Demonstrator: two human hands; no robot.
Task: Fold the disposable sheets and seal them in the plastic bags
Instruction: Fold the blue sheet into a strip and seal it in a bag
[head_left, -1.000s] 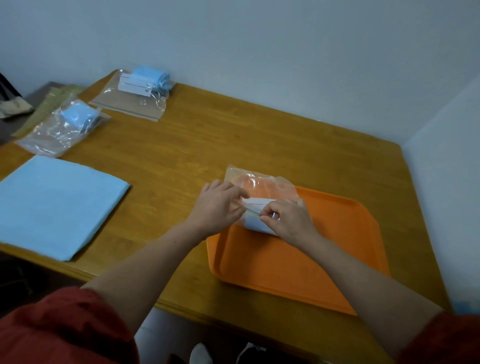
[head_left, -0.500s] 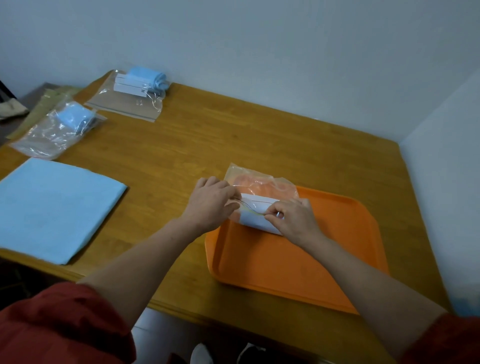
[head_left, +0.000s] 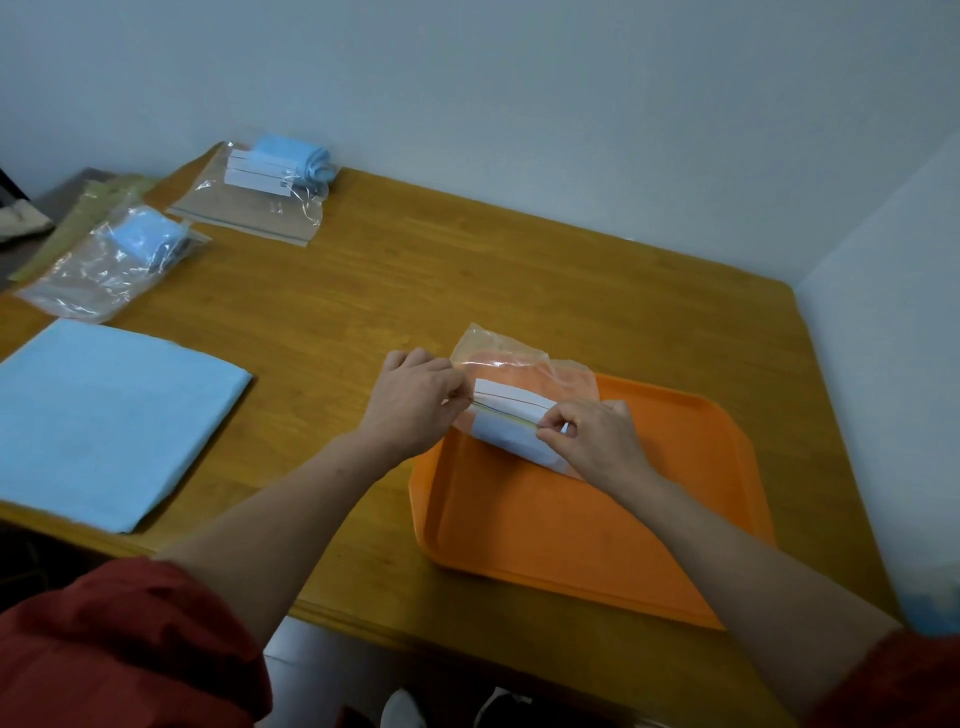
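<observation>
Left hand (head_left: 415, 402), right hand (head_left: 597, 441) further apart, pinching bag (head_left: 514, 358) seal

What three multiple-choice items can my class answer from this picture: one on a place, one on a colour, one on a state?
1. Where does the flat blue sheet lie relative to the tray?
A) in it
B) on the table, to its left
C) beneath it

2. What colour is the tray?
A) green
B) orange
C) white

3. How do the left hand and right hand meet the plastic bag?
A) both pinch its zip edge
B) both lie flat on it
C) neither touches it

Answers:
1 B, the sheet rests on the wood, apart from the tray.
2 B, its rim and floor are orange.
3 A, the fingertips of each hand close on one end of the strip.
</observation>
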